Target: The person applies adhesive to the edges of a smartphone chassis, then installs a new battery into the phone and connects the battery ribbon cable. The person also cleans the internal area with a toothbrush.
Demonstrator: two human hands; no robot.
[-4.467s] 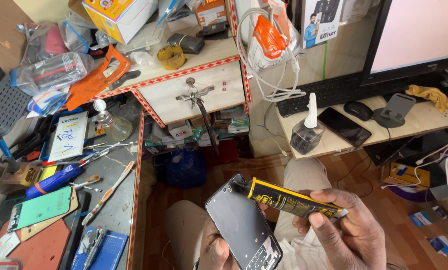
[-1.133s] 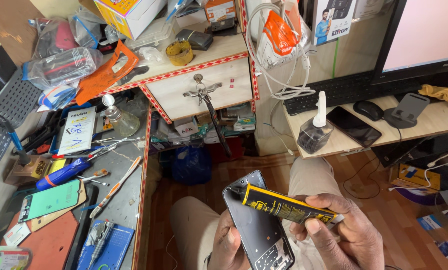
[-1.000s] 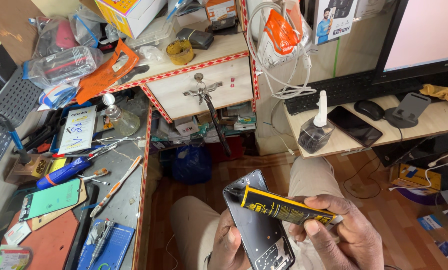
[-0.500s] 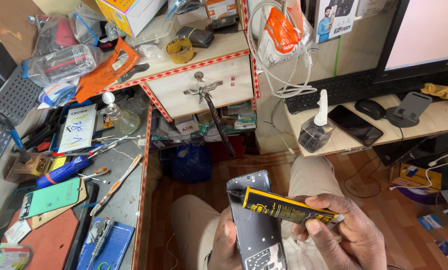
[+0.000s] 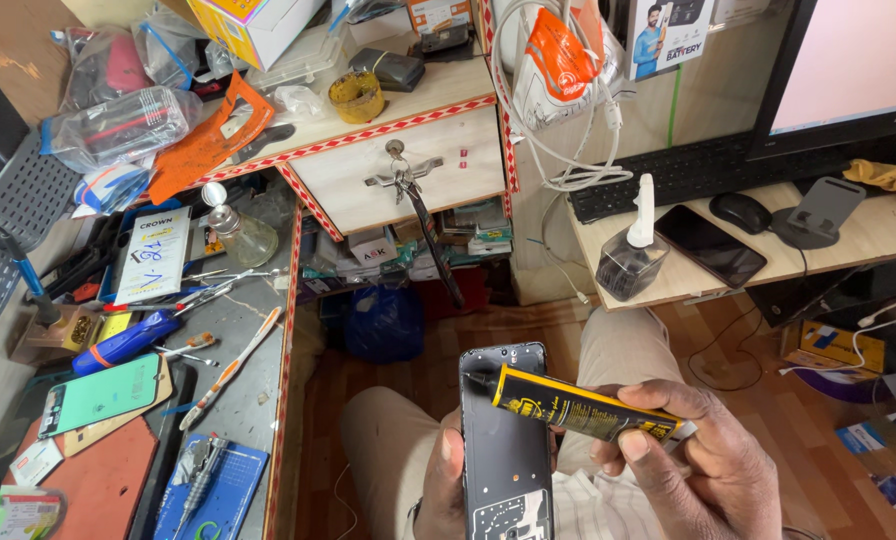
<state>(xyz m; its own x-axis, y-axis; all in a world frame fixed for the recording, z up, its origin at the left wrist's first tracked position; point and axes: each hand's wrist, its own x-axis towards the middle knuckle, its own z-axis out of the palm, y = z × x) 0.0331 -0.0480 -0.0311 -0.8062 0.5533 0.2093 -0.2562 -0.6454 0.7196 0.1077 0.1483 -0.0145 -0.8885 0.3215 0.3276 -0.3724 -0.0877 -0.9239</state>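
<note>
Yellow and black tube: the right hand (image 5: 703, 465) squeezes this glue tube (image 5: 578, 408) tight in its fingers, low in the picture over the lap.
Tube tip: the black tip rests at the top left corner of the phone frame (image 5: 506, 440).
Left hand: the left hand (image 5: 446, 480) wraps round the frame's edge and holds it up, open side facing us.
Step now: it looks like glue is going on along the frame's rim.
Next move: probably a slow, gentle squeeze while the tip slides along the thin edge.
Around: a messy workbench (image 5: 233, 330) with tools on the left; a glass bottle (image 5: 630, 255) on the shelf ahead.
</note>
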